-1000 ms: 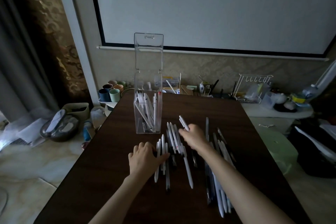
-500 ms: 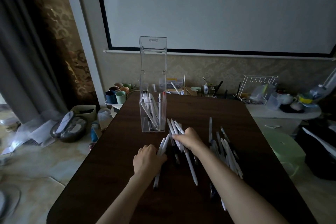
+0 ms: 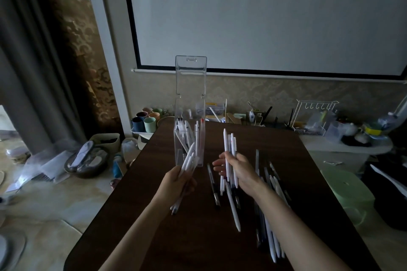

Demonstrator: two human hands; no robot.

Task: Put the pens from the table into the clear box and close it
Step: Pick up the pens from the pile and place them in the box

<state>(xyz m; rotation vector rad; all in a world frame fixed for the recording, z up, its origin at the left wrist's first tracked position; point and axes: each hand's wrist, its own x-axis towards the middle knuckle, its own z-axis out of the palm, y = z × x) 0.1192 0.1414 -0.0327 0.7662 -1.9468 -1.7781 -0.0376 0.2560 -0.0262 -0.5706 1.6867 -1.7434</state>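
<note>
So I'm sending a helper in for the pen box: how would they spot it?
On the dark wooden table, look toward its far left part. The clear box stands upright there, tall and see-through, lid flipped straight up, white pens inside; nothing else on the table stands.

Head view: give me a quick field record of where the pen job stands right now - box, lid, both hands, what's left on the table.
clear box: upright on the dark table, several pens standing inside
lid: open, standing straight up above the box
left hand: closed on a bunch of white pens, tips angled toward the box
right hand: closed on a bunch of pens, held roughly upright
loose pens: many lying on the table, mostly under and beside the right arm
task state: not finished; box not yet closed
</note>
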